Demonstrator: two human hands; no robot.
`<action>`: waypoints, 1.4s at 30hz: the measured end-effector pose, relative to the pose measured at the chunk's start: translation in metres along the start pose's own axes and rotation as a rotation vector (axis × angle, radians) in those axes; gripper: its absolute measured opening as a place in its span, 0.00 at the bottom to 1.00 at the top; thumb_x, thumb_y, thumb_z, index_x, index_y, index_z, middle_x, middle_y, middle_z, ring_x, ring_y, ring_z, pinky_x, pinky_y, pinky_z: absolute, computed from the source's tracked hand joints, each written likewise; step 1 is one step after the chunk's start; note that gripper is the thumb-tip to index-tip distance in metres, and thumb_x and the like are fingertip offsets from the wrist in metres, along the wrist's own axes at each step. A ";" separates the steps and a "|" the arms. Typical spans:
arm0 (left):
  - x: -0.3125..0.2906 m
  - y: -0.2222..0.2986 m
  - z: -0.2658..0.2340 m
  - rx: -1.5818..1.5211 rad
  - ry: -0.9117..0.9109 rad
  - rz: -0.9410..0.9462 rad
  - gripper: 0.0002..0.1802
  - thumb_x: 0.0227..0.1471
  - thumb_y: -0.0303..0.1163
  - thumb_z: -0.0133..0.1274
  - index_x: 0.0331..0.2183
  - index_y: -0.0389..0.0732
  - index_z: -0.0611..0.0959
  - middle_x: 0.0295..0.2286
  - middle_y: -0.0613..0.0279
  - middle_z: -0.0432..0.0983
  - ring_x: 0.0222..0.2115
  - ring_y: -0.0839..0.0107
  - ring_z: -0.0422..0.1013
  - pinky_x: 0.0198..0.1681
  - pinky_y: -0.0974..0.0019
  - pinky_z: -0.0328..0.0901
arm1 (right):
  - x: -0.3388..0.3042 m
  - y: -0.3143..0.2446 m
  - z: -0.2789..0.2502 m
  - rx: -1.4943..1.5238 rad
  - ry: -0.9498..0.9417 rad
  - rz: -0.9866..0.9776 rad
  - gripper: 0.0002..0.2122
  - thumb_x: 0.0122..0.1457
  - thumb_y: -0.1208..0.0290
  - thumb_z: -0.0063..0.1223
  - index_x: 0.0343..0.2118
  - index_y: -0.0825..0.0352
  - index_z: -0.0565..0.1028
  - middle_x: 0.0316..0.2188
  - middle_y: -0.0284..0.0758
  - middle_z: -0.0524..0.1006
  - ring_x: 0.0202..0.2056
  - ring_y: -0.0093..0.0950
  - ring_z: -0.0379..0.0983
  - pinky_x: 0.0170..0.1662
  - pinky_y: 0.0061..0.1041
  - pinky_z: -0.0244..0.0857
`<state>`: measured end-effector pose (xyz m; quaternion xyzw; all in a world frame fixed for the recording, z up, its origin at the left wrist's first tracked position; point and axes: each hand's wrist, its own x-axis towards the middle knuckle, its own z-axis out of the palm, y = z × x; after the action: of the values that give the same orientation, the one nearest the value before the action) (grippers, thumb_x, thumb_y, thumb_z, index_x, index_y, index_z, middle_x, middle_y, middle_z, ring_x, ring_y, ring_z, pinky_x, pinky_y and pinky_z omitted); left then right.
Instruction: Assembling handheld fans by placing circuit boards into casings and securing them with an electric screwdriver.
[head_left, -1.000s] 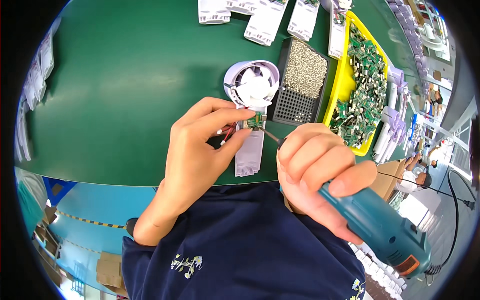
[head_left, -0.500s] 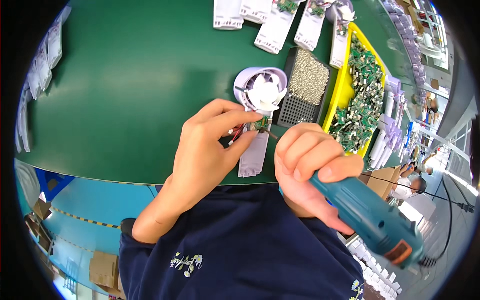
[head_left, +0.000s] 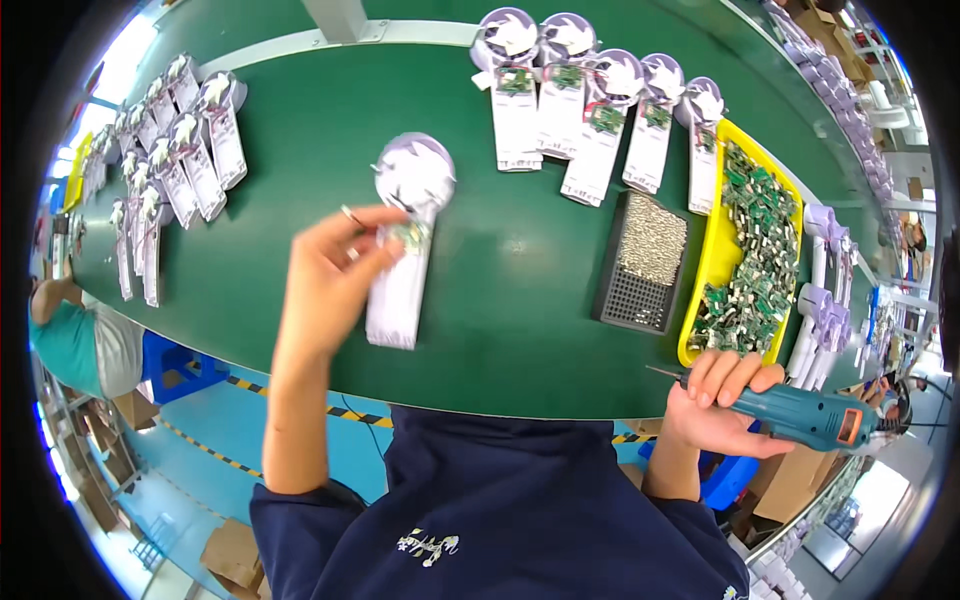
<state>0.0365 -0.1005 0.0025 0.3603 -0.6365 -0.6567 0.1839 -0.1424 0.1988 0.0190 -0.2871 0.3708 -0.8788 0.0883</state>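
Screwdriver (head_left: pixel 797 416)'s off the board now: half a second ago its tip was right at the little green circuit board (head_left: pixel 410 236), and now the right hand (head_left: pixel 715 412) has it well off to the right, fingers wrapped tight round the front end, bit pointing left. The white fan (head_left: pixel 396 300) has shifted too, lying on the green table (head_left: pixel 520 350) well apart from the screw tray (head_left: pixel 640 297) it used to sit beside. Left hand (head_left: pixel 335 270) is still at the board, thumb and finger close together; too blurry to tell if they're pinching.
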 end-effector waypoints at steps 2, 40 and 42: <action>0.033 0.000 -0.018 0.067 -0.055 0.049 0.16 0.50 0.21 0.59 0.43 0.32 0.83 0.32 0.67 0.77 0.33 0.80 0.70 0.39 0.76 0.64 | -0.002 -0.004 -0.008 0.000 0.019 -0.010 0.38 0.53 0.25 0.37 0.35 0.66 0.65 0.19 0.33 0.64 0.16 0.24 0.59 0.16 0.23 0.55; 0.090 0.043 0.006 0.506 0.106 0.349 0.37 0.51 0.35 0.61 0.61 0.42 0.68 0.57 0.50 0.67 0.54 0.55 0.68 0.53 0.59 0.66 | 0.121 -0.029 -0.074 -2.145 -0.431 0.373 0.19 0.48 0.63 0.67 0.42 0.63 0.73 0.28 0.42 0.80 0.33 0.45 0.77 0.36 0.42 0.70; 0.061 0.043 0.016 0.521 0.203 0.491 0.33 0.53 0.30 0.58 0.60 0.41 0.69 0.58 0.54 0.67 0.56 0.54 0.67 0.55 0.58 0.64 | 0.123 -0.031 -0.079 -2.075 -0.397 0.383 0.17 0.49 0.65 0.66 0.40 0.64 0.74 0.29 0.41 0.80 0.33 0.45 0.78 0.36 0.40 0.70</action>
<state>-0.0252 -0.1372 0.0288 0.2950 -0.8282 -0.3699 0.3004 -0.2867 0.2232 0.0503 -0.2966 0.9540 -0.0436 -0.0039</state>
